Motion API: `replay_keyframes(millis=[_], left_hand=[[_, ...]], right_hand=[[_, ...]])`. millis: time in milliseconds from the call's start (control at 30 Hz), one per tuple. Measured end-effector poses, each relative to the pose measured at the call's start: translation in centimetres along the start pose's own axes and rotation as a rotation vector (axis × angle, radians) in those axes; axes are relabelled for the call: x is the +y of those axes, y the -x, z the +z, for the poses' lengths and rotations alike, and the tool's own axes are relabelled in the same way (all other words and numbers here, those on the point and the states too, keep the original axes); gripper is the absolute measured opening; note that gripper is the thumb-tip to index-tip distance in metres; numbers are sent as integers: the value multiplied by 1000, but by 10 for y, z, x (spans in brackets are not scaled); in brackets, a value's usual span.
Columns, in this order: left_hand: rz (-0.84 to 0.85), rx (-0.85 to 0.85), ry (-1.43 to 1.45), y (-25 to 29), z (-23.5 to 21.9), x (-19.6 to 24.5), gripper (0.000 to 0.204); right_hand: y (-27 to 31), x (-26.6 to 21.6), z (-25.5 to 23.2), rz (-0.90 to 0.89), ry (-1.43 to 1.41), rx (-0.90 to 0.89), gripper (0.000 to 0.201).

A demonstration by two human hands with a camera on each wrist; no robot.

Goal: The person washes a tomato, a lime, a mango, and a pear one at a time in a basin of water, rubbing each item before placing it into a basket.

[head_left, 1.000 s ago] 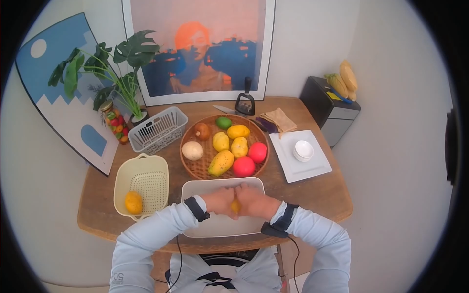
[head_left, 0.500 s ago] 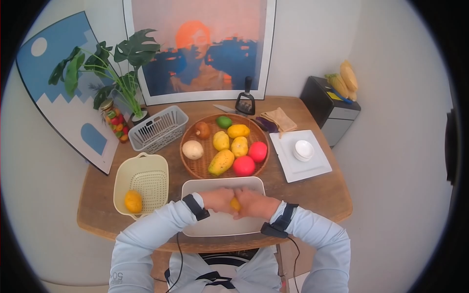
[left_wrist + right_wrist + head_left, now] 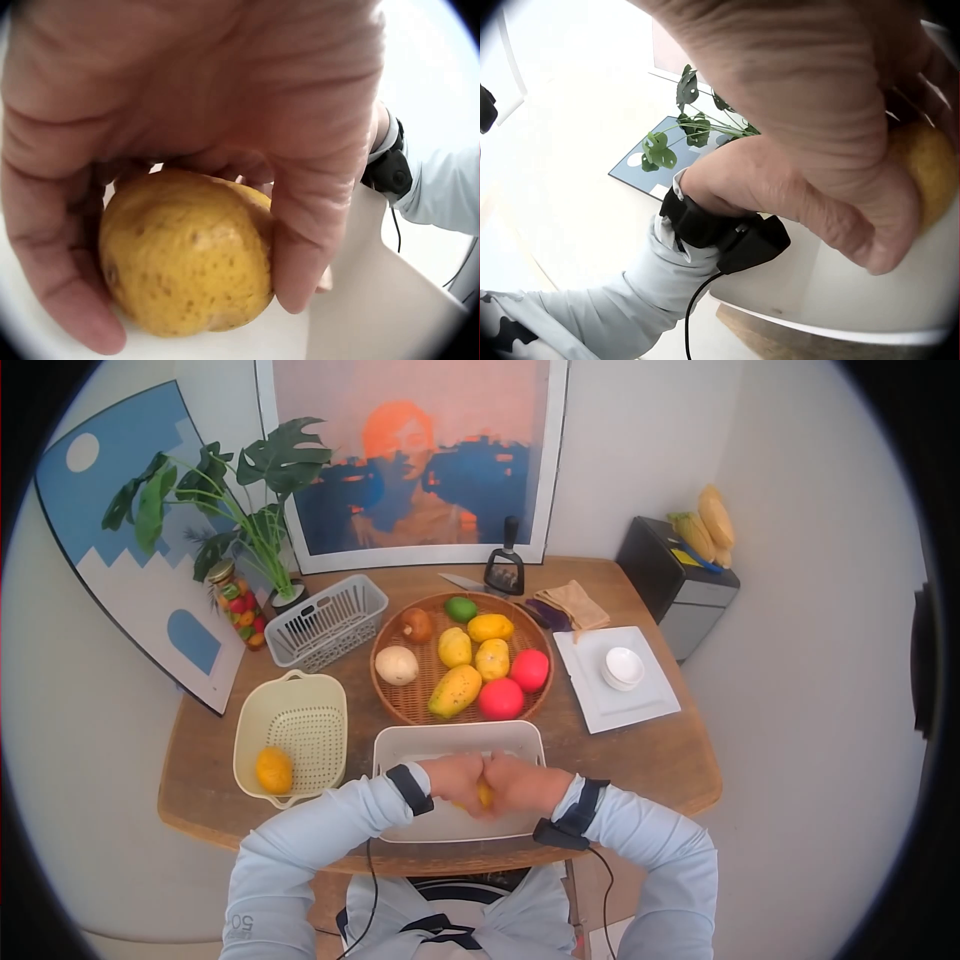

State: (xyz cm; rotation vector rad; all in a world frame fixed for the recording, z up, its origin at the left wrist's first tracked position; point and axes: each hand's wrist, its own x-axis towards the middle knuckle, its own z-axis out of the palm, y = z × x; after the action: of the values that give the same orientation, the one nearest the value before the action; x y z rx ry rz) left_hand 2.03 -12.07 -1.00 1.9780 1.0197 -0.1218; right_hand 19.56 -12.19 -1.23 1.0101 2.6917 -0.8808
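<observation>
A yellow speckled potato (image 3: 187, 255) is held between both hands, inside a white rectangular basin (image 3: 415, 825) at the table's front. My left hand (image 3: 454, 778) curls over it from above, with thumb and fingers at its opposite sides in the left wrist view. My right hand (image 3: 525, 782) grips the same potato from the other side, its thumb bent against the skin in the right wrist view. In the head view, the hands hide most of the potato. A second yellow potato (image 3: 274, 770) lies in the cream colander (image 3: 310, 725) on the left.
Behind the basin, a round wicker tray (image 3: 393, 705) bears several yellow, red, green and brown fruits and vegetables. A grey basket (image 3: 325, 625) stands back left. At the right, a white bowl (image 3: 622, 668) sits on a square plate (image 3: 590, 705); a knife (image 3: 460, 582) lies at the back.
Both hands stay together around the potato in the basin. They have shifted slightly toward the body, and the fingers have changed their hold a little.
</observation>
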Motion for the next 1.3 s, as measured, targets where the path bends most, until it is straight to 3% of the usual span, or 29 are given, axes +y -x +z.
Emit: replay_keyframes(millis=[100,200,300,400,467,600,667,800,867,900,1000,1100,1200,1300], left_hand=[[19,129,-278,-3,1,-2,66],[-42,-41,-218,-11,-3,-13,69],[18,-48,93,-13,-2,-24,71],[80,-89,73,-5,-10,-11,75],[23,-18,-167,-5,-7,-5,75],[33,144,-357,-5,-2,-6,76],[-88,43,-244,-4,-9,-2,75],[-141,-88,-4,6,-24,8,70],[-5,-21,-189,8,-22,0,65],[64,9,-281,9,-20,-1,63],[-94,-76,-196,6,-22,3,61],[-92,-120,-101,-4,-18,-10,62],[-73,-155,-219,6,-18,1,62],[-9,-107,-158,2,-5,-5,60]], right_hand=[[-2,1,0,87,-83,14,68],[-7,3,-5,133,-159,-65,70],[-5,4,-7,97,-146,-28,69],[-3,2,-9,29,-181,-11,71],[-10,5,-5,32,-235,-72,72],[-4,2,-4,86,-105,120,68],[-6,8,7,85,-91,257,59],[0,-6,-13,113,-145,63,59],[-2,-6,-15,52,-172,-32,59],[-4,-4,-13,36,-189,-35,59],[-13,14,0,16,-222,-36,58],[-17,23,6,32,-232,-45,56],[-13,16,-2,25,-273,-128,56],[-11,12,-5,5,-321,-211,60]])
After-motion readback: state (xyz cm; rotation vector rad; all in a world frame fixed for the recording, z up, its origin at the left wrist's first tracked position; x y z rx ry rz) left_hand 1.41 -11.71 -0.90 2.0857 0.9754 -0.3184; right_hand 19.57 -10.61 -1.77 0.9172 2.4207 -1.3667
